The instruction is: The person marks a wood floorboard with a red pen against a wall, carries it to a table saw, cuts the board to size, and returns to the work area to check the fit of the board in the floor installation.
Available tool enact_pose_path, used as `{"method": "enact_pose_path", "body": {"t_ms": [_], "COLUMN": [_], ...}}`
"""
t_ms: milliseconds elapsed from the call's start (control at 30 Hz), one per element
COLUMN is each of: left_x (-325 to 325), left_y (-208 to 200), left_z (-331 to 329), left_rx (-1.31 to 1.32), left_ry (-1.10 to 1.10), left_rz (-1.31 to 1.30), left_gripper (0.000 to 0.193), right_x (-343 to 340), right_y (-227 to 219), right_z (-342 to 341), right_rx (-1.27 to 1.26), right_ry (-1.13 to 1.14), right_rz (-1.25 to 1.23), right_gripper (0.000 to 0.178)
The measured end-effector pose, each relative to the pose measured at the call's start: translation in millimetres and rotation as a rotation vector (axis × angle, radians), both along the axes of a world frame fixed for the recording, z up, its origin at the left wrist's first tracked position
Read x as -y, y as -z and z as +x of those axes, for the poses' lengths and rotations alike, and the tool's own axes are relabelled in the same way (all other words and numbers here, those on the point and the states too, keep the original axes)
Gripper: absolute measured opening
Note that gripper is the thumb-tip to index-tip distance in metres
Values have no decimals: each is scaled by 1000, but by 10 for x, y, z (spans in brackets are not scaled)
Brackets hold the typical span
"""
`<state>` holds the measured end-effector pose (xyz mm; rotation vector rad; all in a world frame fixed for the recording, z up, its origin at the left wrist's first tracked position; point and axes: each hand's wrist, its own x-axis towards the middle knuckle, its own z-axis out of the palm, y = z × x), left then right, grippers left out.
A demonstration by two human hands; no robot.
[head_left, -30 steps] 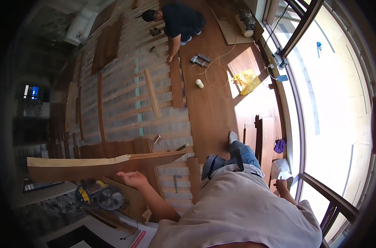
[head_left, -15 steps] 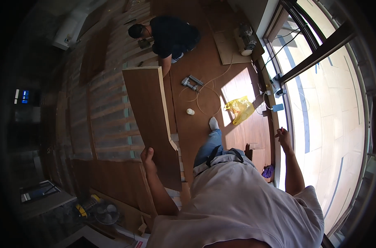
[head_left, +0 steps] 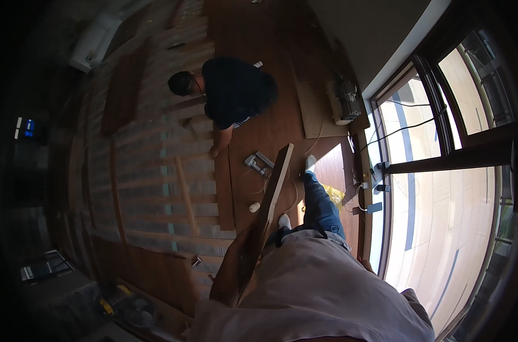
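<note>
A long wooden board (head_left: 279, 179) stands almost edge-on beside my left hip, its pale cut edge towards me. My left hand (head_left: 254, 235), in shadow, is closed on the board; its fingers are mostly hidden. My right hand (head_left: 366, 265) hangs low by my right hip near the window side, largely covered by my shirt, so its fingers do not show. On the brown floor ahead lies a grey nail gun (head_left: 259, 163) with a thin hose. A small white bottle (head_left: 254, 207) is close to the board's left side.
A co-worker (head_left: 236, 91) crouches ahead at the edge of the exposed floor battens (head_left: 139, 182). A compressor (head_left: 345, 102) is by the wall. A yellow plastic bag (head_left: 333, 195) is beside my leg. Large windows (head_left: 441, 222) line the right; cables and a power strip (head_left: 374, 208) sit along the sill.
The board has swung right and turned from showing its broad face to nearly edge-on. My right hand has dropped from raised beside the window to my hip. I have stepped forward.
</note>
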<state>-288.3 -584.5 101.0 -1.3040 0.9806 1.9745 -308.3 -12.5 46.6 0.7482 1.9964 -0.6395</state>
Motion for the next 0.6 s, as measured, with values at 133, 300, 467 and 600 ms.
{"method": "enact_pose_path", "body": {"t_ms": [133, 300, 467, 600], "left_x": [-119, -278, -60, 128], "left_y": [145, -184, -558, -545], "left_z": [-721, -2045, -3117, -3874], "left_rx": [-103, -176, -109, -53], "left_ry": [88, -39, -18, 6], "left_rz": [-14, -15, -36, 1], "left_gripper": [73, 75, 80, 89], "right_x": [361, 442, 1509, 1491], "right_y": [256, 426, -802, -712], "right_z": [-1572, -4060, -6204, -6983], "right_rx": [141, -313, -507, -595], "right_ry": [-196, 58, -60, -42], "right_rz": [-102, -607, -386, -415], "right_gripper": [24, 22, 24, 28]}}
